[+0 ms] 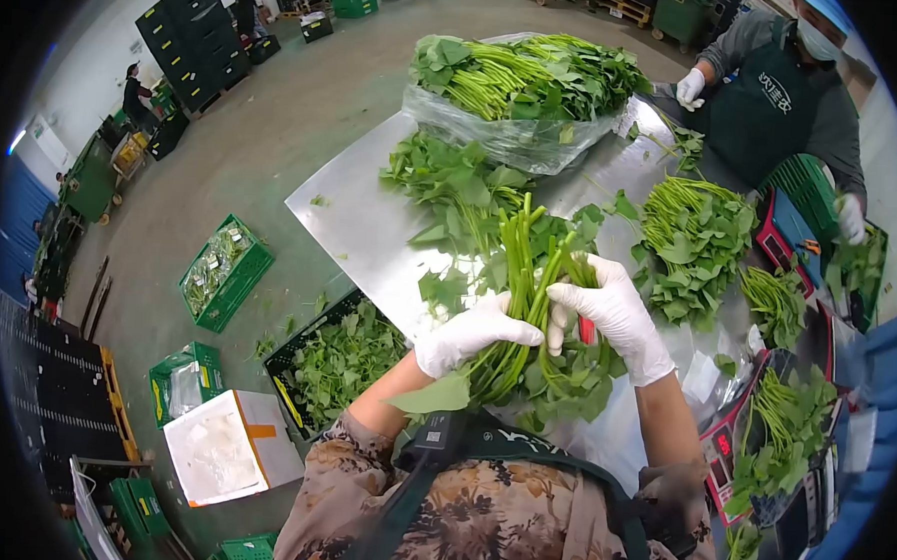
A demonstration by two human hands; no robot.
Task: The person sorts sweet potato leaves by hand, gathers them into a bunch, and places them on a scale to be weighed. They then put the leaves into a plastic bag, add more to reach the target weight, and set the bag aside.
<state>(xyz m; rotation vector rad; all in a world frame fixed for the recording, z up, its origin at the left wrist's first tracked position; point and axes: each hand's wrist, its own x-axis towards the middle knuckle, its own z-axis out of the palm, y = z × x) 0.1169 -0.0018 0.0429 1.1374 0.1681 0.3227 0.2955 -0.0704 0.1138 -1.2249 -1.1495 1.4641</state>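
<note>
A bunch of long-stemmed leafy greens (522, 258) is held upright in front of my chest, stem ends up and leaves hanging down. My left hand (478, 336), in a white glove, is wrapped round the stems from the left. On the other side my right hand (612, 312), gloved too, closes its thumb and fingers on stems of the same bunch. Something small and red (586, 331) shows just below the right fingers. Loose greens (453, 180) lie on the metal table (342, 190) beyond my hands, and a neat pile of greens (690, 241) lies to the right.
A clear plastic bag (505, 142) heaped with greens stands at the table's far side. Across from me, a masked co-worker (776, 104) handles greens. Red scales (723, 447) line the right edge. A black crate (285, 398) of leaves, green crate (254, 267) and white box (271, 442) sit left.
</note>
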